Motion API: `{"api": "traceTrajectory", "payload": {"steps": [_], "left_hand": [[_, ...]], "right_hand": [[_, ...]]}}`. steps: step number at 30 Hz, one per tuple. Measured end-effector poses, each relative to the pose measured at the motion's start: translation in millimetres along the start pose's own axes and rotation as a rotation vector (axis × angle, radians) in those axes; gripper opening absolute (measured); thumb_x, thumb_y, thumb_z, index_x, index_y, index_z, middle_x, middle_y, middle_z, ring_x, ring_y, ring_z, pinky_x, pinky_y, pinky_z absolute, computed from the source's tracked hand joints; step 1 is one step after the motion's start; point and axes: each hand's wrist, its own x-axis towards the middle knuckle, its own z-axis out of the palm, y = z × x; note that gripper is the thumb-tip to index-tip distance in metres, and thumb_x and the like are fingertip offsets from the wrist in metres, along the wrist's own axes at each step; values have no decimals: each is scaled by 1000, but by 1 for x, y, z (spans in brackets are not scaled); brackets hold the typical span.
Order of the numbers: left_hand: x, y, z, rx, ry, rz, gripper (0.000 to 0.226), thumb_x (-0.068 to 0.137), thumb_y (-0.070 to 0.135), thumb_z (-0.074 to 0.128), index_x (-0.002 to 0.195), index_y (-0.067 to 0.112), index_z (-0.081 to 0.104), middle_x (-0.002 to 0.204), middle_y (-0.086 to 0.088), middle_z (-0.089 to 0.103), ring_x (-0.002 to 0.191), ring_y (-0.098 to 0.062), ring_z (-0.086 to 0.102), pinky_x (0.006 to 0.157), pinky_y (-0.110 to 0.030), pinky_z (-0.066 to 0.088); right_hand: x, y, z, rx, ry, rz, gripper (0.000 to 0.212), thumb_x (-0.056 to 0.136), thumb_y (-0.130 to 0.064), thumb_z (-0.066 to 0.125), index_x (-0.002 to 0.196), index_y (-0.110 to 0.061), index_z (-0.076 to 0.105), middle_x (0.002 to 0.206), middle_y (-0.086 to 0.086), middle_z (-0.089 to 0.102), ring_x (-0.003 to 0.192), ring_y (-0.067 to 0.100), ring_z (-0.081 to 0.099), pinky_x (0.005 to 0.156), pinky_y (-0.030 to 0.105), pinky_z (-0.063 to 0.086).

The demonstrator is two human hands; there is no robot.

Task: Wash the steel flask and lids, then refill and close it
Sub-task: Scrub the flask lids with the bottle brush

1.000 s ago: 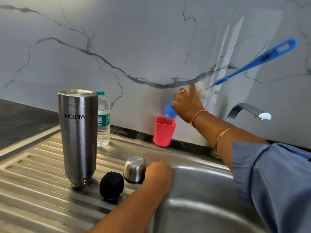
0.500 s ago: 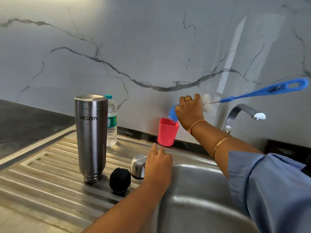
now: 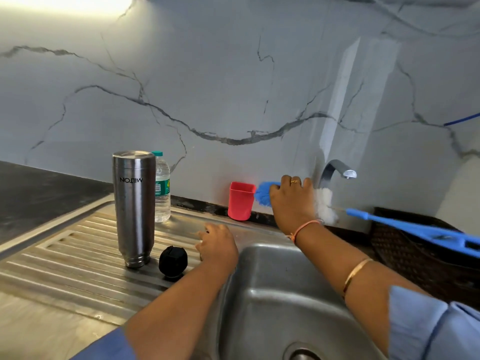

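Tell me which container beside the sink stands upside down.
The tall steel flask: its logo is inverted, neck down. The clear plastic bottle and red plastic cup stand upright.

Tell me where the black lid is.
In the head view, the black lid sits on the left draining board, between the steel flask and the left hand.

Brushed steel flask (image 3: 134,203), ridged steel drainboard (image 3: 65,258), matt black lid (image 3: 173,261), glossy marble wall (image 3: 207,87).

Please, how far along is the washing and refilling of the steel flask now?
Done: the flask is open, mouth-down on the drainboard, black lid beside it; washed or not, unclear. In hand: the right hand grips the bottle brush by the red cup. Remaining: refilling and closing.
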Motion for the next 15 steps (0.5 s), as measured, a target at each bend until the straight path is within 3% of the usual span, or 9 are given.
{"api": "traceTrajectory", "payload": {"steps": [3, 6, 8, 11, 15], "left_hand": [[-10, 8, -3, -426, 115, 7, 36, 86, 23, 63, 113, 5, 47, 115, -15, 52, 107, -31, 52, 87, -37, 43], [-24, 12, -10, -1210, -148, -192, 34, 70, 32, 80, 83, 10, 58, 84, -11, 60, 72, -20, 55, 66, -31, 43], [-37, 12, -15, -1614, -358, -344, 20, 81, 25, 73, 83, 10, 60, 82, -11, 60, 72, -17, 55, 67, -31, 48], [-54, 7, -18, -1881, -445, -492, 15, 89, 20, 64, 85, 8, 56, 88, -15, 57, 81, -21, 56, 76, -34, 49], [-59, -2, -13, -1982, -490, -540, 32, 89, 25, 63, 113, 5, 54, 98, -18, 58, 89, -25, 59, 81, -38, 50]], "right_hand": [[-30, 9, -1, 66, -82, 55, 31, 91, -14, 45, 121, -14, 50, 121, 11, 50, 111, 32, 49, 94, 40, 33], [-59, 20, 4, 147, -169, 103, 39, 88, -15, 50, 126, -18, 47, 122, 10, 48, 110, 31, 50, 89, 39, 35], [-76, 27, 8, 247, -212, 131, 44, 88, -20, 51, 131, -23, 43, 124, 10, 48, 112, 32, 50, 89, 39, 37], [-101, 37, 13, 407, -224, 164, 47, 88, -27, 49, 135, -29, 40, 130, 9, 47, 118, 31, 48, 91, 41, 41], [-123, 46, 8, 517, -177, 168, 50, 89, -32, 48, 138, -32, 37, 125, 7, 49, 113, 28, 50, 87, 38, 48]]}}
